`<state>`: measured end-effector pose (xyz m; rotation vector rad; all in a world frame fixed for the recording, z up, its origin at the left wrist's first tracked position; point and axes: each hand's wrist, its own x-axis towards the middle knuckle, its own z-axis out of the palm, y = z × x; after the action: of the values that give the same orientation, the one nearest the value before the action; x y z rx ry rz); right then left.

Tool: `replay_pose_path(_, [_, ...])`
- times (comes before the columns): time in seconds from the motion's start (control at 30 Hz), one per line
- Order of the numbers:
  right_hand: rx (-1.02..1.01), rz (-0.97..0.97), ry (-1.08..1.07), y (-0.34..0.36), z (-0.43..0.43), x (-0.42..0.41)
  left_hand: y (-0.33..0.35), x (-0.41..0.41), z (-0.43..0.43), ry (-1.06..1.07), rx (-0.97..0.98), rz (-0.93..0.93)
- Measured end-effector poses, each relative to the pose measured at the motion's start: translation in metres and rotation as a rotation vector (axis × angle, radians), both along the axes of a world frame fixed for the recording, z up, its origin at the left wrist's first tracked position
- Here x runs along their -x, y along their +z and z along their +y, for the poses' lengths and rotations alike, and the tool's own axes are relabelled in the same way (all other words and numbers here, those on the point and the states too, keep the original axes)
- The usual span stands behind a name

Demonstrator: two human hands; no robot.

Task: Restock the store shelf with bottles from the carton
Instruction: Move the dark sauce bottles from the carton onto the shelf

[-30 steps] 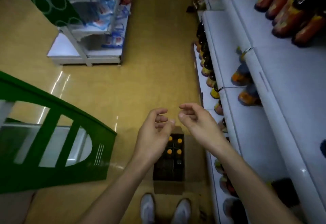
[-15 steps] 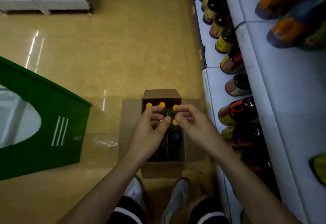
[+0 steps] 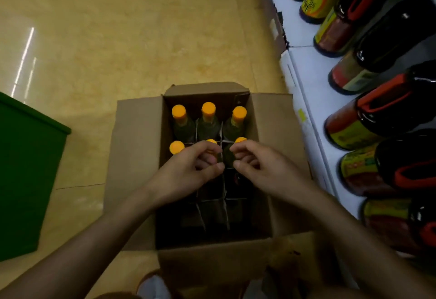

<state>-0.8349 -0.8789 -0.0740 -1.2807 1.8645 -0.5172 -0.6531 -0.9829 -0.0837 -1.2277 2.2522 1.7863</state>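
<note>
Dropped into the carton [image 3: 134,157] (view closer too), left hand [image 3: 188,173] and right hand [image 3: 266,169] curl over bottles [image 3: 240,140] at twelve o'clock; grip unclear.

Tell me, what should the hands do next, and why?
Probably close each hand round the neck under it and lift. Left hand and right hand curl at the second row's middle cap and right cap in the carton; no firm grip shows.

Left forearm [image 3: 94,239] bare; right forearm [image 3: 342,228] bare; pale shoe [image 3: 153,287] below.
</note>
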Motion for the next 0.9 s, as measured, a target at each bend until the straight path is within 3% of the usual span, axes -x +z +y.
replay_pose_path(0.23, [0.083,0.464,0.399,-0.02,0.013,-0.004,-0.044,0.002,0.001,-0.177,0.069,-0.064])
replay_pose_path(0.47, [0.165,0.792,0.457,-0.047,0.024,-0.014,-0.057,-0.003,0.013,-0.215,0.105,-0.067])
replay_pose_path(0.9, [0.36,0.572,0.323,-0.063,0.026,-0.012,-0.066,-0.014,0.02,-0.117,0.155,0.027])
